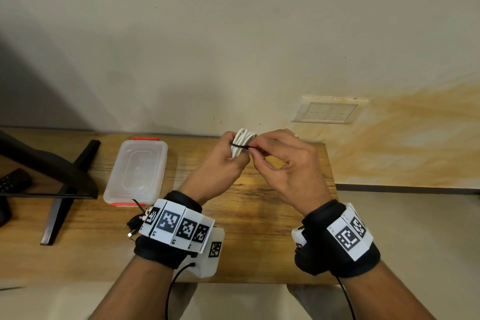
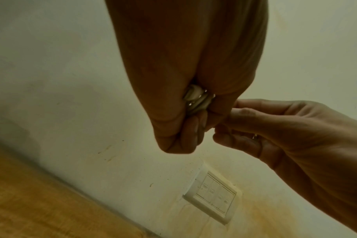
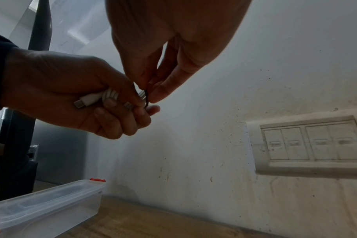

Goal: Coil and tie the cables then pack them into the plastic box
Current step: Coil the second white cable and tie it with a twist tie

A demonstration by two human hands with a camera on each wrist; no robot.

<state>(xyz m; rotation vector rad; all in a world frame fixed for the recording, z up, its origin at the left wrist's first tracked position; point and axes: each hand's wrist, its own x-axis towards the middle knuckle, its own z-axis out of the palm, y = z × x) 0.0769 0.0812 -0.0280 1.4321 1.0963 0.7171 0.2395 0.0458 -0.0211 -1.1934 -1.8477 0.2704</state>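
The left hand (image 1: 220, 163) is holding a coiled white cable (image 1: 242, 142) above the far middle of the wooden surface (image 1: 259, 215), its grip curled tight round the bundle, a connector (image 3: 86, 100) poking out by the palm. The right hand (image 1: 283, 166) is pinching a thin black tie (image 1: 240, 146) that is lying across the coil. The clear plastic box (image 1: 137, 171), lidded with orange clips, is sitting toward the surface's far left. A bundle of black cables (image 1: 136, 225) is lying just beside its near end, partly hidden by the left wristband.
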